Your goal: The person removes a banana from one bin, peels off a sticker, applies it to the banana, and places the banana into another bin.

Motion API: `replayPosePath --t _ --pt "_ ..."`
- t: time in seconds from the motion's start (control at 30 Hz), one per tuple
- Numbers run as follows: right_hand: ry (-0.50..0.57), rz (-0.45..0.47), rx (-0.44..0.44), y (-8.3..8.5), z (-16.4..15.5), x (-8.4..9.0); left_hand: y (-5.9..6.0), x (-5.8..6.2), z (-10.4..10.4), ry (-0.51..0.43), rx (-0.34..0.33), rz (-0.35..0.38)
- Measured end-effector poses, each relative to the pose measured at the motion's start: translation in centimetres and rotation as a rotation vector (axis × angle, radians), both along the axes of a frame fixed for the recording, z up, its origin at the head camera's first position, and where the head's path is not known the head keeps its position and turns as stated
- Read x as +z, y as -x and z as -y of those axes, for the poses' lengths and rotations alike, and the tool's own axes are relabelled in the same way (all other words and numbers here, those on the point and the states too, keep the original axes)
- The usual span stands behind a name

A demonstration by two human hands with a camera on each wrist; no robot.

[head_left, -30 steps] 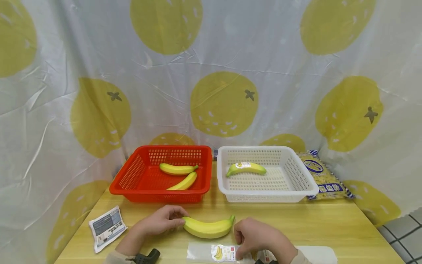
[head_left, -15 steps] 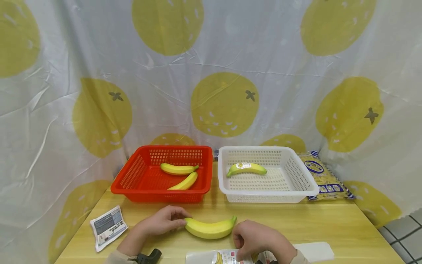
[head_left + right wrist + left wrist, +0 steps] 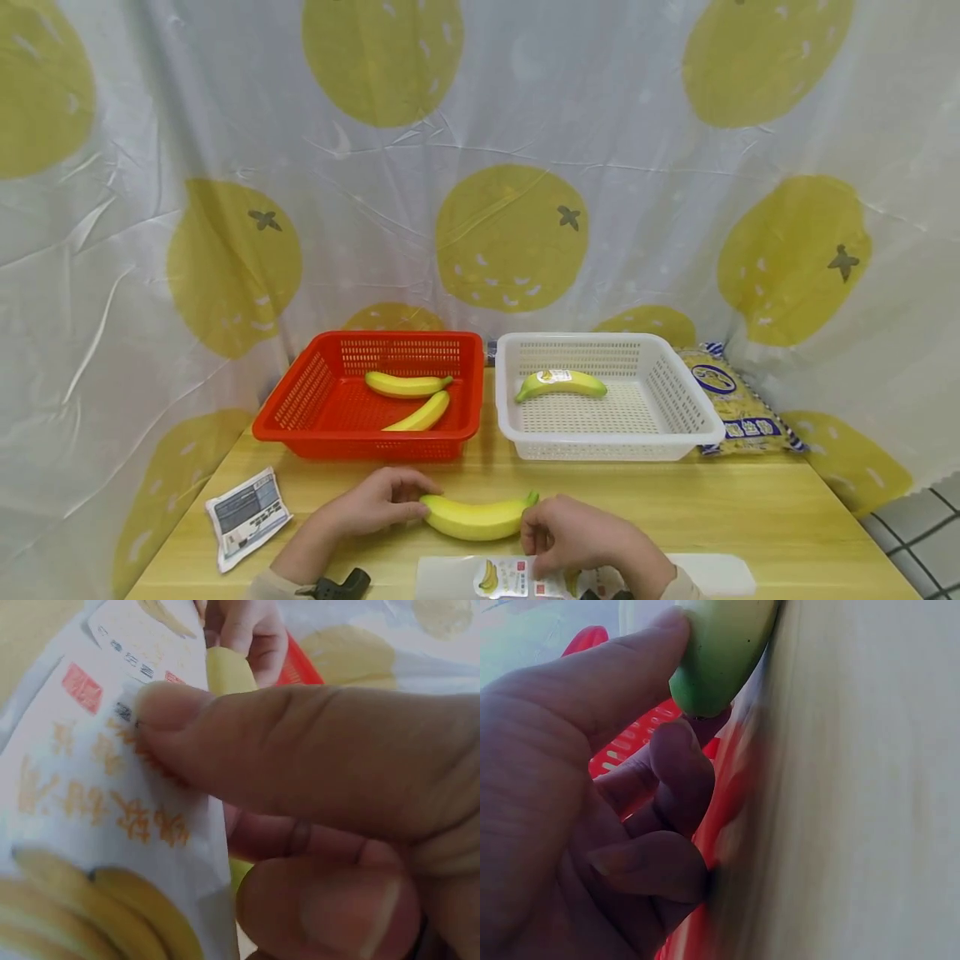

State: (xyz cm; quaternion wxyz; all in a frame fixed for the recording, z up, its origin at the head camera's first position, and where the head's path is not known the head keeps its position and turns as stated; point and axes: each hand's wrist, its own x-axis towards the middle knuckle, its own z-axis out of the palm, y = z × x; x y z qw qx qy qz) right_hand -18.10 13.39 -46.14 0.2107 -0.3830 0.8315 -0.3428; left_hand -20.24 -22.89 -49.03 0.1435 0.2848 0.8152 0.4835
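Note:
A yellow banana (image 3: pixel 476 521) with a green tip lies crosswise on the table in the head view. My left hand (image 3: pixel 378 502) holds its left end; in the left wrist view the thumb presses the banana's green end (image 3: pixel 716 664), with the other fingers curled below. Just right of the banana, my right hand (image 3: pixel 581 533) pinches a strip of banana stickers (image 3: pixel 501 577). In the right wrist view the thumb lies on the printed face of the sticker strip (image 3: pixel 112 780), which shows bananas and orange characters. The fingers behind the strip are partly hidden.
Behind the hands stand a red basket (image 3: pixel 296 435) with two bananas and a white basket (image 3: pixel 611 437) holding one stickered banana (image 3: pixel 573 382). A noodle bag (image 3: pixel 735 404) leans at the right. A small white packet (image 3: pixel 247 518) lies at the left.
My right hand has shifted slightly left with the sticker strip, which tilted and then came flatter to view again. My left hand and the banana have barely moved.

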Motion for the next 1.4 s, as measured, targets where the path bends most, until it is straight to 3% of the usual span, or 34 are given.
replayPosePath --t 0.23,0.33,0.5,0.6,0.73,0.83,1.0,1.1,1.23,1.4 --pt "0.015 -0.062 0.026 0.3 -0.2 0.1 -0.4 0.9 -0.1 0.062 0.029 -0.116" --pt "0.041 -0.117 0.052 0.4 -0.4 0.3 -0.7 1.4 -0.5 0.067 0.025 -0.231" --pt "0.082 -0.127 0.045 0.4 -0.5 0.5 -2.1 1.8 -2.9 -0.035 -0.007 -0.477" --pt "0.104 -0.108 -0.005 0.5 -0.4 0.6 -2.8 2.0 -4.4 -0.086 -0.047 -0.543" --pt "0.152 -0.054 -0.082 0.5 -0.3 0.6 -3.1 2.2 -4.9 -0.235 -0.136 -0.476" --pt "0.181 0.008 -0.127 0.4 -0.3 0.6 -3.2 2.4 -4.9 -0.302 -0.130 -0.388" --pt "0.211 0.012 -0.166 0.3 -0.4 0.4 -3.4 2.3 -5.2 -0.240 0.049 -0.318" --pt "0.247 0.024 -0.188 0.4 -0.4 0.5 -3.5 2.2 -5.5 -0.242 0.140 -0.312" --pt "0.296 0.098 -0.204 0.4 -0.3 0.5 -3.6 2.1 -5.8 -0.269 0.218 -0.294" --pt "0.357 0.188 -0.165 0.5 -0.1 0.4 -3.5 1.8 -6.1 -0.265 0.323 -0.257"
